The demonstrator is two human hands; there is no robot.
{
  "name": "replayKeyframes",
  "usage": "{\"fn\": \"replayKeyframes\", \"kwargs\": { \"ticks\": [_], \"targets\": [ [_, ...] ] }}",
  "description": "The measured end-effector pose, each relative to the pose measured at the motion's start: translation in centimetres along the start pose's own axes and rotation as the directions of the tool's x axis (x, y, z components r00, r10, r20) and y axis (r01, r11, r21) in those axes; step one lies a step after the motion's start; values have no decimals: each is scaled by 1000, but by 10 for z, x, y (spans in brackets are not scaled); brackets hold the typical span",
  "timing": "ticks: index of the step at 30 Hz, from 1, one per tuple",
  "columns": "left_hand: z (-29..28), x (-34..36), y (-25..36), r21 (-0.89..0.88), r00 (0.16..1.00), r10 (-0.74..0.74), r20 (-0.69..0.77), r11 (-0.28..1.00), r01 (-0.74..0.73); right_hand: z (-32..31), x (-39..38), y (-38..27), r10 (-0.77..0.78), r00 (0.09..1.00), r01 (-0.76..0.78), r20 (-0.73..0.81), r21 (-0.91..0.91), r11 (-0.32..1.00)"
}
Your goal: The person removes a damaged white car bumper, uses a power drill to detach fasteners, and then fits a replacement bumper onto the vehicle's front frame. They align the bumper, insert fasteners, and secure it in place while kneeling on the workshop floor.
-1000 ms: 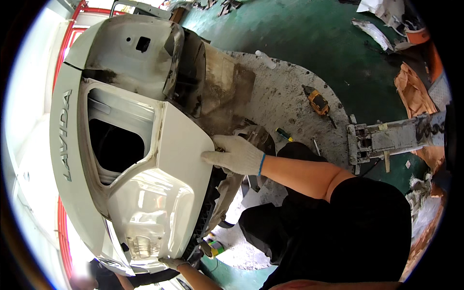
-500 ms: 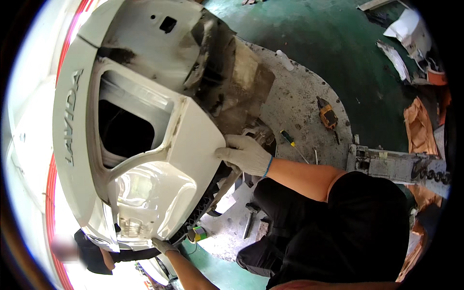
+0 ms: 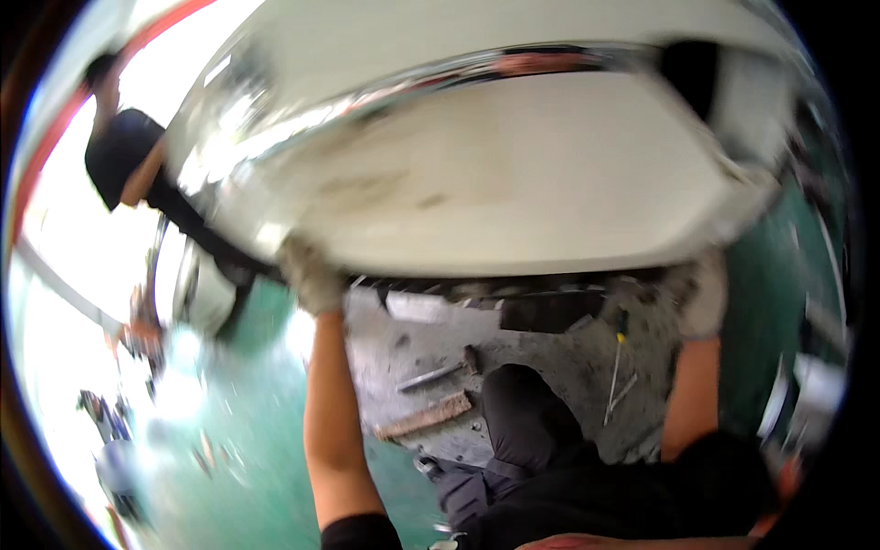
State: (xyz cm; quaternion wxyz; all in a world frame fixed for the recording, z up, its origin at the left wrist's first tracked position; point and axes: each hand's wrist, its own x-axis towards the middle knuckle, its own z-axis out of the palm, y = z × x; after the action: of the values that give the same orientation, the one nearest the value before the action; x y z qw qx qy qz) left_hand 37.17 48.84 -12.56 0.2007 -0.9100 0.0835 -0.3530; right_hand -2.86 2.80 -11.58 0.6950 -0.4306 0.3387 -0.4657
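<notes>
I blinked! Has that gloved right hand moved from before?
Yes, rightward: the right hand was left of the screwdriver; now it is right of it.

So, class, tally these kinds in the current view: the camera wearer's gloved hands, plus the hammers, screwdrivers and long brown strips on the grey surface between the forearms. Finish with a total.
Gloved hands: 2 (left hand, right hand)
Hammer: 1
Screwdriver: 1
Long brown strip: 1
Total: 5
</notes>
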Motion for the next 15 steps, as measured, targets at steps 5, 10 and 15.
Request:
{"fn": "replayKeyframes", "kwargs": {
  "ticks": [5,10,15],
  "targets": [
    [-9,-21,-20,-711,907,-270,-324,701,-45,5,24,29,-36,933,-39,357,202,979],
    [2,-26,-84,-929,907,-330,-262,342,-144,36,-6,14,-44,994,15,-104,-265,964],
    [29,-44,-118,-950,912,-275,-305,159,-270,182,-162,-10,-461,851,498,249,-660,562]
  ]
}}
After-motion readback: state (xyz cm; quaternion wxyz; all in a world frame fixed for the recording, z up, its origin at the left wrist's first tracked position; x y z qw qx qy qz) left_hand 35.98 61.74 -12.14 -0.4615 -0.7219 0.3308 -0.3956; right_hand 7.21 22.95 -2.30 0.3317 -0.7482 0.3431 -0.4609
